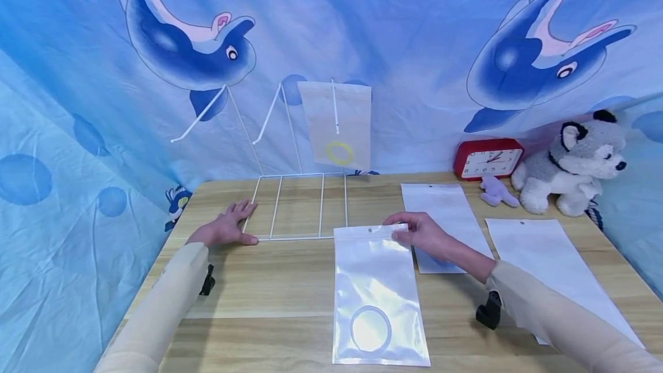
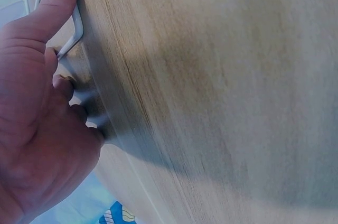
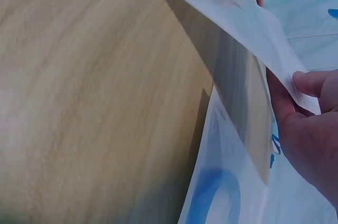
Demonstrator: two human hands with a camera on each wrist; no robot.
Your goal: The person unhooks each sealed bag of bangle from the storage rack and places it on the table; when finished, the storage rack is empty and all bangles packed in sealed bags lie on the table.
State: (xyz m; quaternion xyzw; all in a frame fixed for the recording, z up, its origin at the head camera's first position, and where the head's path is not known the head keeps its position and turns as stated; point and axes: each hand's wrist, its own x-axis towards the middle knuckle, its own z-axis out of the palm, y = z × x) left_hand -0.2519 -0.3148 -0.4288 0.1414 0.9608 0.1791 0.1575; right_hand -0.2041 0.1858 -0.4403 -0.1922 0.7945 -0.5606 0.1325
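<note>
My right hand (image 1: pixel 422 233) pinches the top right corner of a white, clear-fronted zip bag (image 1: pixel 373 281) with a hang hole. A pale ring shape (image 1: pixel 370 328) shows near its bottom. In the right wrist view, thumb and fingers grip that bag's edge (image 3: pixel 248 23). On the left, my left hand (image 1: pixel 229 226) rests at the front left corner of a white wire display rack (image 1: pixel 295 239), fingers over its side wire and thumb along the front wire. A similar bag (image 1: pixel 357 114) with a yellow ring hangs from the rack's right hook.
Two more white bags lie on the table's right side, one behind the right hand (image 1: pixel 440 200) and one under the right forearm (image 1: pixel 544 252). A red clock (image 1: pixel 488 159), a small purple toy (image 1: pixel 497 191) and a plush husky (image 1: pixel 570 166) stand at the back right. Two rack hooks (image 1: pixel 199 114) hold nothing.
</note>
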